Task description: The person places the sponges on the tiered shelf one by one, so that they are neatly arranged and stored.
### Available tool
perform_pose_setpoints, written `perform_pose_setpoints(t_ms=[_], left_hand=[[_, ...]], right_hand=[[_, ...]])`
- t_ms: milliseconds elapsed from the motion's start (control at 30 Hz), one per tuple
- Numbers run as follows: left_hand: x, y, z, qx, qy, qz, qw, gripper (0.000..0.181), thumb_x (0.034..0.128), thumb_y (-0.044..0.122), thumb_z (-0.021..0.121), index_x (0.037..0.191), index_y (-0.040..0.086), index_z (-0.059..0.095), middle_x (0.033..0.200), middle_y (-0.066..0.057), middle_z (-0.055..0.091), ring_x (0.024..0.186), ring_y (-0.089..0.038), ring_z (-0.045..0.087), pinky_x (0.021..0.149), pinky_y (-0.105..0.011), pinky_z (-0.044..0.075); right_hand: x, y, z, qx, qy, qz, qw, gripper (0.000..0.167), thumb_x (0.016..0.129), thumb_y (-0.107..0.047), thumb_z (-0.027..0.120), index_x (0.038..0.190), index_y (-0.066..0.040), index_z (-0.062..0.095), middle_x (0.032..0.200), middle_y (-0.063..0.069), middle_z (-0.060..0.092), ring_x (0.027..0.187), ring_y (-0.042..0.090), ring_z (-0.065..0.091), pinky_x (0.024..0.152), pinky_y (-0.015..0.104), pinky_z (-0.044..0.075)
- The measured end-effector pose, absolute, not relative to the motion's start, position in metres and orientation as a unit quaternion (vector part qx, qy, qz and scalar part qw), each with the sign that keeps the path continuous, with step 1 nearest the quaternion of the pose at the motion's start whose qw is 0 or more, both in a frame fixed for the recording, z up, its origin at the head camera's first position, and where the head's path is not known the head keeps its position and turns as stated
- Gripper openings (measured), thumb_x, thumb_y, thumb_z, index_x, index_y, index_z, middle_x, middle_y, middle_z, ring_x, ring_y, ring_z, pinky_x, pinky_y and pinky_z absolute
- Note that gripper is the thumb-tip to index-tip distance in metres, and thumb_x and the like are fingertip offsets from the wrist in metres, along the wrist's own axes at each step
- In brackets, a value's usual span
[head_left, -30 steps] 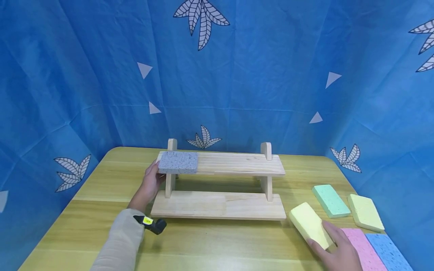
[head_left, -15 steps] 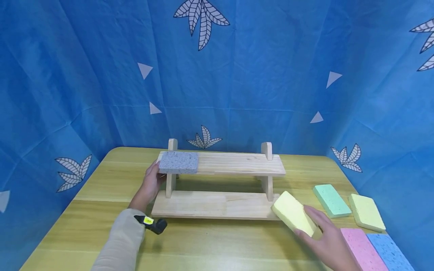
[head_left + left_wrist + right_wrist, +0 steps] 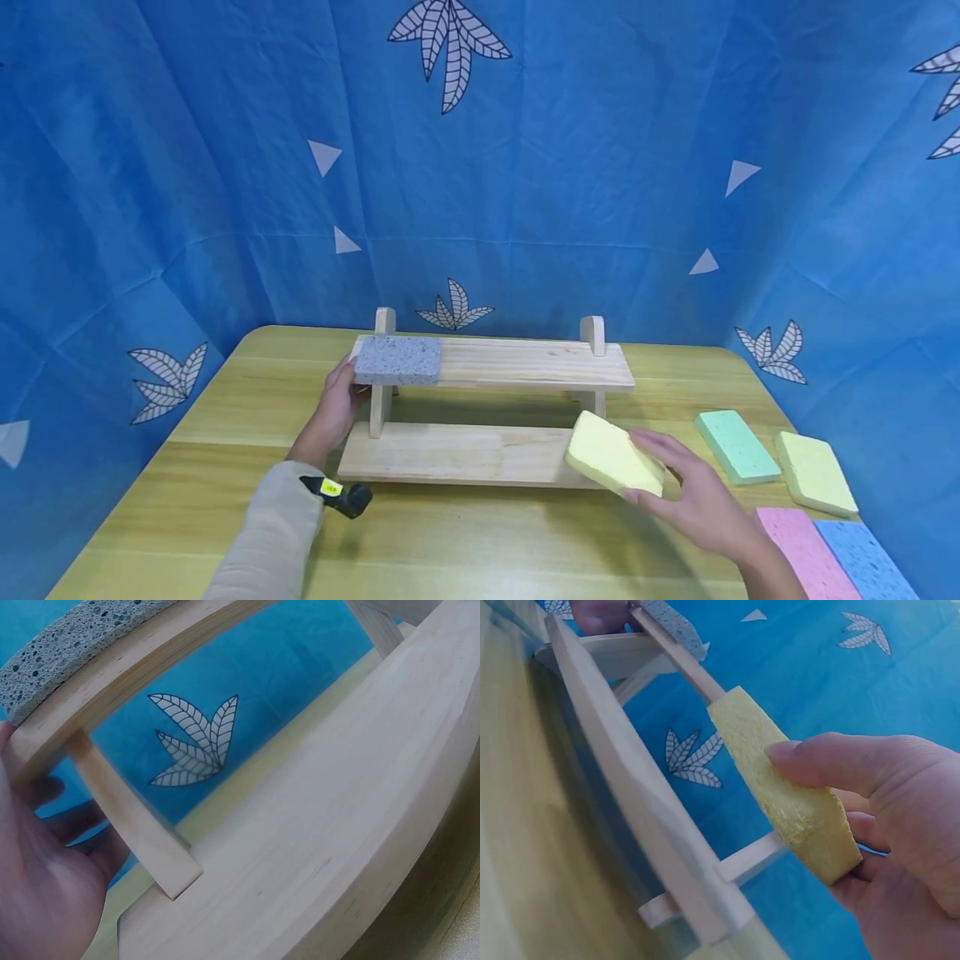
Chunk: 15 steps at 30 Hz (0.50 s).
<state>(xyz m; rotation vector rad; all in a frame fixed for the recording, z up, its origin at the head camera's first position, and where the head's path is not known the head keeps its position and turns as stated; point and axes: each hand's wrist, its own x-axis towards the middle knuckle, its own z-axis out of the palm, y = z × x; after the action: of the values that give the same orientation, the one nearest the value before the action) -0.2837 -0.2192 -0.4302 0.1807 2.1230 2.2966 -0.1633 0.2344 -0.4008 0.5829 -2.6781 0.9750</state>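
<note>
Basically, yellow blk [image 3: 607, 452] is in R hand [image 3: 693, 492], tilted at lower board's [image 3: 450, 450] R end, overlapping its front edge in head view; contact unclear. R thumb presses one face, fingers bent behind the other, so spread = blk's thickness. L hand [image 3: 335, 408] grips upper board's [image 3: 517, 360] L end, fingers bent below, partly hidden. Room: gap btwn boards, plus table [image 3: 450, 542] in front. Wood's pale, smooth; uprights [image 3: 381, 408] have rounded tops. Held blk = porous, flat, approx rectangular. Upper board bears grey blk [image 3: 397, 360], speckled, at L end. Table's R side: green blk [image 3: 738, 447], pale yellow blk [image 3: 816, 473], pink blk [image 3: 806, 550] w/ blue blk [image 3: 866, 558] just beside.
</note>
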Motion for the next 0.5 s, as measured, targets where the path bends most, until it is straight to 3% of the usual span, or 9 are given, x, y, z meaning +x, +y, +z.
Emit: perform_pose_setpoints(t_ms=[100,200,300,500], left_hand=[[-0.285,-0.218,-0.429,0.056,0.682,0.73,0.007,0.049,0.1041,0.035,0.02,0.145,0.011,0.03,0.138,-0.009,0.038,0.133,-0.029,0.033,0.114,-0.045,0.022],[-0.286,-0.217,-0.428,0.055,0.681,0.73,0.004,0.048,0.1042,0.033,0.019,0.144,0.01,0.031,0.135,-0.008,0.04,0.131,-0.026,0.036,0.113,-0.045,0.023],[-0.286,-0.216,-0.427,0.06,0.68,0.73,0.002,0.047,0.1042,0.033,0.02,0.144,0.01,0.032,0.132,-0.005,0.042,0.126,-0.021,0.04,0.113,-0.045,0.024],[-0.284,-0.216,-0.428,0.048,0.679,0.733,0.006,0.045,0.1039,0.027,0.02,0.142,0.008,0.034,0.126,-0.001,0.045,0.117,-0.011,0.046,0.112,-0.046,0.025]], right_hand=[[-0.172,0.233,-0.394,0.209,-0.917,0.324,0.106,0.066,0.076,-0.03,0.078,0.133,-0.008,0.053,0.133,0.005,0.053,0.12,0.03,0.048,0.094,0.011,0.033],[-0.182,0.231,-0.388,0.216,-0.918,0.319,0.093,0.066,0.077,-0.031,0.078,0.133,-0.007,0.053,0.134,0.007,0.053,0.122,0.033,0.048,0.098,0.033,0.04],[-0.192,0.226,-0.382,0.218,-0.919,0.318,0.079,0.067,0.077,-0.032,0.078,0.133,-0.007,0.052,0.135,0.01,0.052,0.122,0.036,0.048,0.093,0.052,0.042],[-0.21,0.212,-0.374,0.23,-0.911,0.341,0.04,0.069,0.078,-0.037,0.076,0.136,-0.008,0.05,0.138,0.012,0.048,0.126,0.038,0.043,0.095,0.058,0.04]])
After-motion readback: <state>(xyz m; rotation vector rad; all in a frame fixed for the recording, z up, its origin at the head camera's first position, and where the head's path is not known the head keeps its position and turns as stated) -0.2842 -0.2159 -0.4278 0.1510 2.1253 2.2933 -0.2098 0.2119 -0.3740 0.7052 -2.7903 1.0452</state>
